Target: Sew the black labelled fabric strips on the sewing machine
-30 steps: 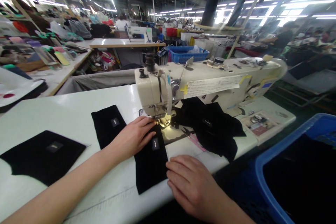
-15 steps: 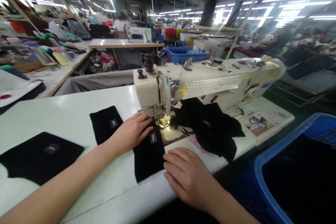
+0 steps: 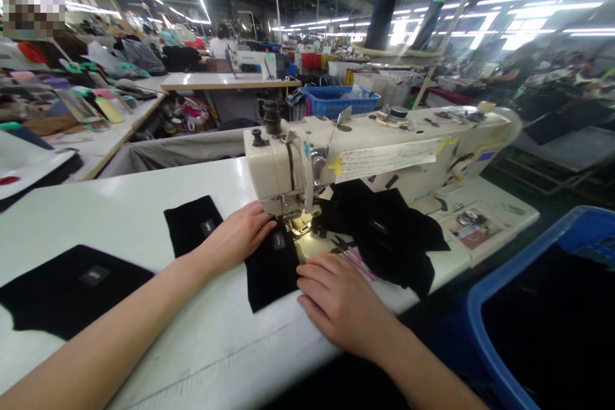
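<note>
A black fabric piece with a small dark label lies under the head of the sewing machine, by the lit needle area. My left hand rests flat on its upper left part, fingers stretched toward the presser foot. At its lower right edge, my right hand has bent fingers closed on the cloth; the thumb is hidden. To the left lie two more labelled black pieces, a smaller one and a larger one partly behind my left forearm. More black fabric is heaped right of the needle.
Pink-handled scissors lie beside the heaped fabric. A blue basket with dark cloth stands at the right, below the white table. Behind the machine are another blue basket, other sewing stations and people.
The black fabric piece has moved away from me, further under the machine head. My right hand has moved with it, forward and slightly left; my left hand has shifted slightly forward and left.
</note>
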Motion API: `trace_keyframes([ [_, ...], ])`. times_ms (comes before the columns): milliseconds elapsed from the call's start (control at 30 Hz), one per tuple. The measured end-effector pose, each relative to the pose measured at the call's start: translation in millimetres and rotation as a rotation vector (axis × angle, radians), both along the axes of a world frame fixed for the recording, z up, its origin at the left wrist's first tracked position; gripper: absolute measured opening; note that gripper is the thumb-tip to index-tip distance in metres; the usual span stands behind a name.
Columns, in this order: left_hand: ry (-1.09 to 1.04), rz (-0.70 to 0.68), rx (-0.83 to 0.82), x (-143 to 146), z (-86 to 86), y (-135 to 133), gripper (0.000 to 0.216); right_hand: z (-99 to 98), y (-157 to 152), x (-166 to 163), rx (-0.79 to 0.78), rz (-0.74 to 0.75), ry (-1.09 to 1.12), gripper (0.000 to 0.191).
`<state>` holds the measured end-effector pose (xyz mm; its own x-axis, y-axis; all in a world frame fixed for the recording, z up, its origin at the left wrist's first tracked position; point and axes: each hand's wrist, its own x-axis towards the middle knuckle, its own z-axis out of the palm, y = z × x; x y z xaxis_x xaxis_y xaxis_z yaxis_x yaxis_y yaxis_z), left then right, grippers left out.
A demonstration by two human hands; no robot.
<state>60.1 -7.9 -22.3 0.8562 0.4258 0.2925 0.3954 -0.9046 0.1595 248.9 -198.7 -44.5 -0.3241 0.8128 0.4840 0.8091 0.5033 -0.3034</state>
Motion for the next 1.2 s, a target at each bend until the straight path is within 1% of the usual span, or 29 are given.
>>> trace_keyframes([
  [67,-0.045,0.028,-0.006,-1,3.5,-13,0.035,0.6,3,0,0.004,-0.008,-0.010,0.016],
  [167,-0.117,0.026,0.046,-6,5.6,-47,0.034,1.2,7,0,0.001,-0.013,-0.017,0.017],
  [267,-0.099,-0.081,0.042,-13,0.7,-83,0.031,1.9,12,1,-0.004,-0.013,-0.017,0.017],
  [367,-0.066,-0.138,0.075,-18,-8.2,-101,0.031,2.3,17,1,-0.004,-0.010,-0.024,0.017],
  [500,-0.082,-0.146,0.127,-20,-14.8,-97,0.033,0.9,23,2,0.001,-0.029,-0.033,0.016],
  [667,-0.078,-0.154,0.120,-20,-12.9,-84,0.034,5.3,25,4,0.051,-0.062,-0.105,0.012],
  [733,-0.078,-0.151,0.105,-21,-12.9,-80,0.034,11.5,23,9,0.114,-0.163,-0.102,0.014],
  [833,-0.075,-0.142,0.087,-21,-13.8,-75,0.035,20.9,19,22,0.221,-0.417,-0.034,0.014],
  [867,-0.073,-0.144,0.089,-21,-13.9,-74,0.035,22.8,19,28,0.243,-0.494,-0.025,0.014],
  [933,-0.060,-0.147,0.105,-20,-13.2,-70,0.035,24.0,18,39,0.249,-0.605,-0.042,0.019],
  [1033,-0.035,-0.154,0.141,-18,-10.6,-66,0.036,21.4,18,51,0.177,-0.678,-0.086,0.026],
  [1100,-0.025,-0.155,0.139,-17,-9.2,-63,0.036,19.5,19,54,0.140,-0.684,-0.096,0.023],
  [1200,-0.020,-0.141,0.111,-15,-8.0,-60,0.035,18.9,20,55,0.137,-0.672,-0.078,0.019],
])
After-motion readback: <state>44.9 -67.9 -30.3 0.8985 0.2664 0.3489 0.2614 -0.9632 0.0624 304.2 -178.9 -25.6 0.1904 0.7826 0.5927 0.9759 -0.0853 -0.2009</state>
